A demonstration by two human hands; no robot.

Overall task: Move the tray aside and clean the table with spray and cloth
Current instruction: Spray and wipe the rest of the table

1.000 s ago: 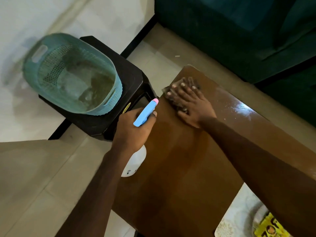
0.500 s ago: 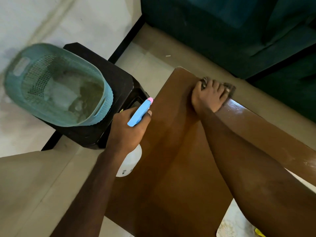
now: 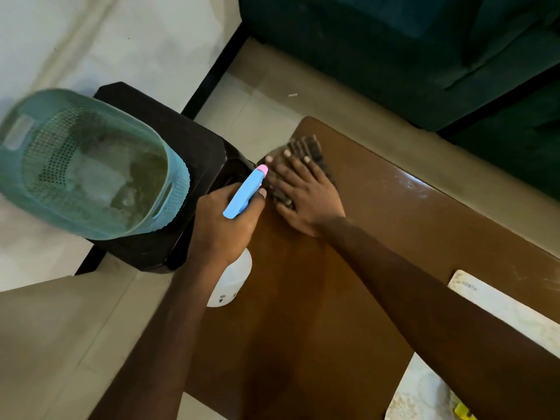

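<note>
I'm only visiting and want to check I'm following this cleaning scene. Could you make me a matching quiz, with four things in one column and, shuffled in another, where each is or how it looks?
Things
1. spray bottle
2. cloth
3. basket
4. table

Descriptions
A. sits on the dark stool
B. brown and glossy
C. gripped by the left hand
D. pressed flat under the right hand

Pairs: 1-C, 2-D, 3-A, 4-B
</note>
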